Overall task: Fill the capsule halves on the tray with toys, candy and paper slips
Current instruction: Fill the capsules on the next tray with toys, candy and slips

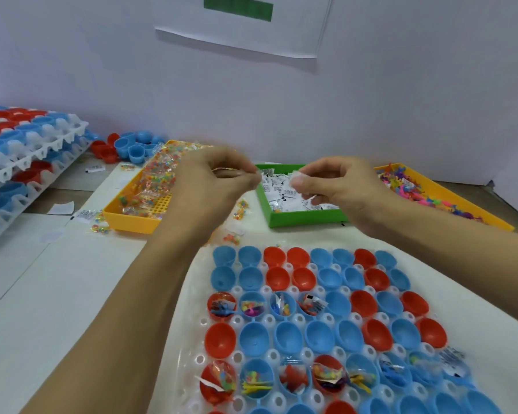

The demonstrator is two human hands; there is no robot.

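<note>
Seemingly paper slips (296,176) pinched between blurred hands (219,174).

**Where everything sits on my table**

Right in front of me lies the white plastic tray with round holes (189,339). The red and blue capsule halves (287,336) sit in it in rows. Some in the middle row and the near row have little things in them.

Behind the tray stand three boxes side by side. The yellow box of candy bags (132,218) is on the left. The green box of paper slips (299,218) is in the middle. The yellow box of small plastic toys (461,201) is on the right.

My left hand (219,177) and my right hand (338,186) are up between the tray and the boxes.

Far left is a stack of white trays holding capsule halves (27,156). Loose red and blue cups (126,144) lie behind the candy box, next to the white wall (401,100).
</note>
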